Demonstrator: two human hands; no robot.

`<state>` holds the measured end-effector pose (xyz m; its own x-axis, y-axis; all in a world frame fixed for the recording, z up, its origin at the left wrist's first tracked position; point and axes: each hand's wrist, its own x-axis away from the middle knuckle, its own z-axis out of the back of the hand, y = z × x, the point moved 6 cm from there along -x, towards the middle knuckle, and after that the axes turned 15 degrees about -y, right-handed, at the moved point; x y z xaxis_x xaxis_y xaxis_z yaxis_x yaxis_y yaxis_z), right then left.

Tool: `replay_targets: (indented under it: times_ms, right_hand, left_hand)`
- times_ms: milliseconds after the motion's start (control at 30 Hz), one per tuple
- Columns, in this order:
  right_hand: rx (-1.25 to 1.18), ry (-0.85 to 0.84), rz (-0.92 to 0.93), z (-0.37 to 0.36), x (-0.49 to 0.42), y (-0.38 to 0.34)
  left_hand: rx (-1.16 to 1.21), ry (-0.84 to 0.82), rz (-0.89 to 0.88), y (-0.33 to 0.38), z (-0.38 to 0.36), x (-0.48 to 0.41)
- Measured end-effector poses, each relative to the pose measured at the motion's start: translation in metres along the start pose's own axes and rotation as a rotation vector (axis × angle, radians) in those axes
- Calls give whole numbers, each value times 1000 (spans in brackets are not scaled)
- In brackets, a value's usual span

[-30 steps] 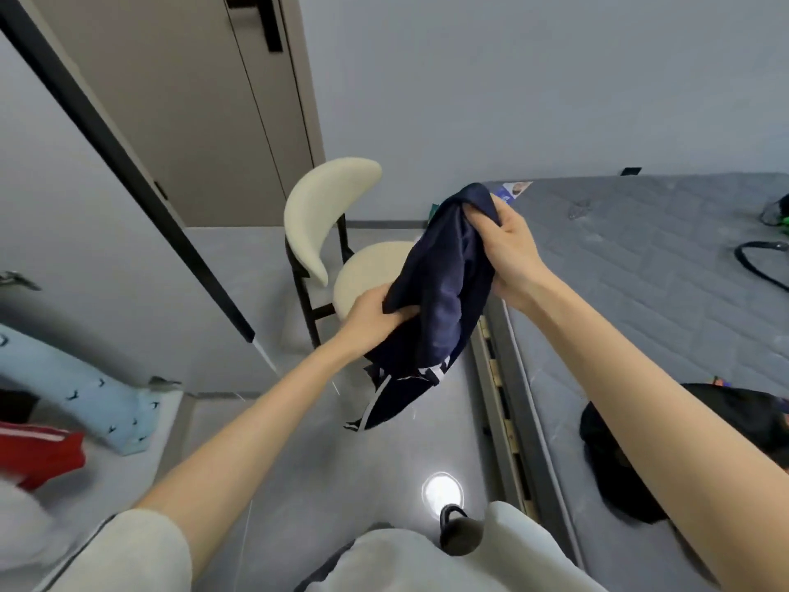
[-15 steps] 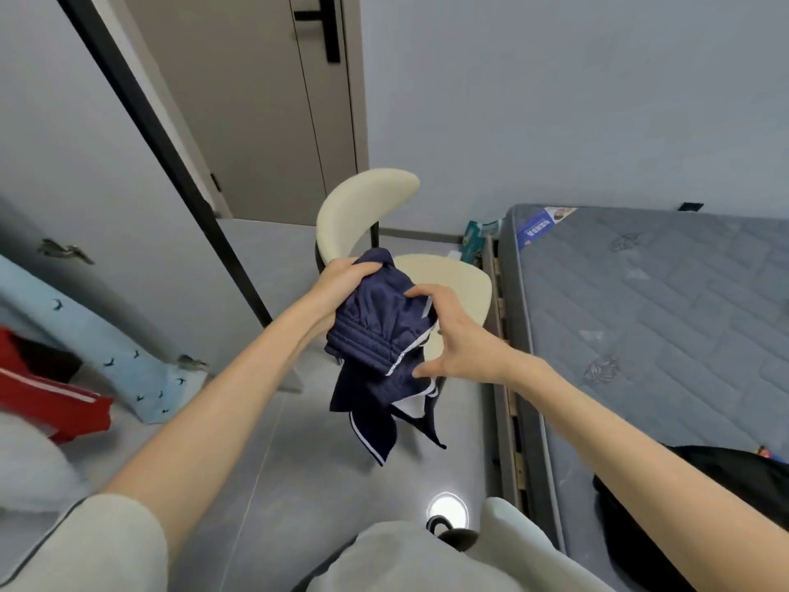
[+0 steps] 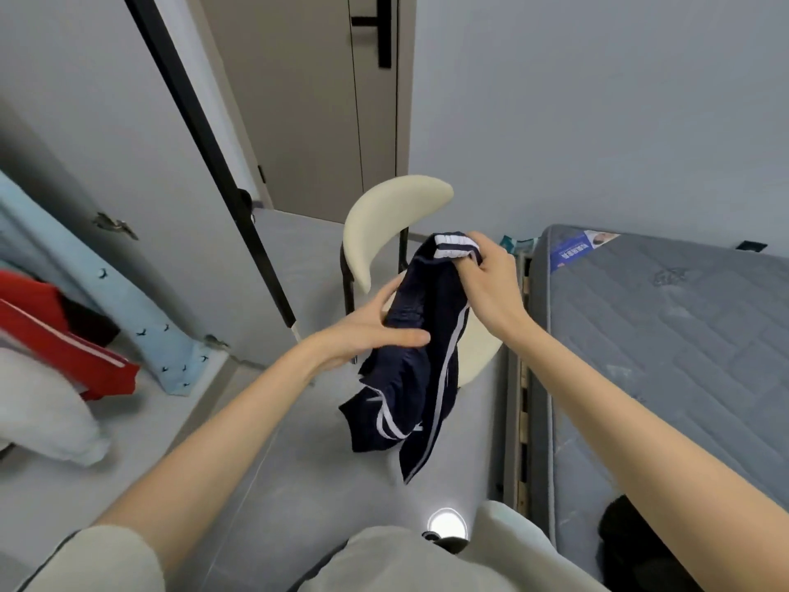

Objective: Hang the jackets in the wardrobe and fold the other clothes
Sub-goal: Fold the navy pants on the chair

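Note:
A navy garment with white side stripes (image 3: 416, 378) hangs in front of me above the floor. My right hand (image 3: 491, 284) grips its white-striped end at the top. Lower down, my left hand (image 3: 367, 331) holds the bunched middle of the cloth, thumb on the near side and fingers behind it. The lower part dangles loose over the cream chair's seat. In the wardrobe at the left hang a red jacket (image 3: 64, 335), a light blue patterned garment (image 3: 141, 318) and a white one (image 3: 42, 412).
A cream chair (image 3: 384, 224) with black legs stands just behind the garment. A bare grey mattress (image 3: 683, 335) fills the right side, with a black garment (image 3: 640, 544) at its near edge. The wardrobe door (image 3: 149, 164) stands open at the left. Grey floor lies below.
My right hand has moved from the garment's middle up to its striped end and lifted it. My left hand has dropped to the bunched middle. The view has swung a little left.

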<state>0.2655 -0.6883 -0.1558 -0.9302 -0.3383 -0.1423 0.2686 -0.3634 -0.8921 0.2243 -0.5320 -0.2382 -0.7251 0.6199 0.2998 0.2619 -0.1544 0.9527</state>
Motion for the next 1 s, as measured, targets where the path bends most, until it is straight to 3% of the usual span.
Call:
replay_targets:
  times_ms: [67,167,267,333,433,533,600,700,800,1000]
  right_hand:
    - [-56,-36,24,2,-4,-8]
    - [-119,-19,71,15,-7,-17]
    - [-5,3,1,31,-12,-4]
    - [128,-21,-146,35,-13,18]
    - [239,-131,-308,37,-10,41]
    - [118,-327,-331,29,-12,49]
    - [76,-366,-271,21,-15,47]
    - [107,-297,-156,10,-18,32]
    - [85,-357,-71,-13,-13,13]
    - [49,-486,-32,-50,8,-5]
  left_hand:
    - [-228,111,57,-17,-1,-7]
    - [-178,329,14,-28,14,-10]
    - [-402,515,49,-20,43,4]
    - [-608,498,138,-9,58,15]
    - [-692,294,231,3,66,25]
    - [-635,287,270,15,74,32]
    - [-547,311,303,21,77,32]
    - [-112,332,302,25,67,28]
    - [358,335,210,28,55,24]
    - [423,405,179,38,47,22]
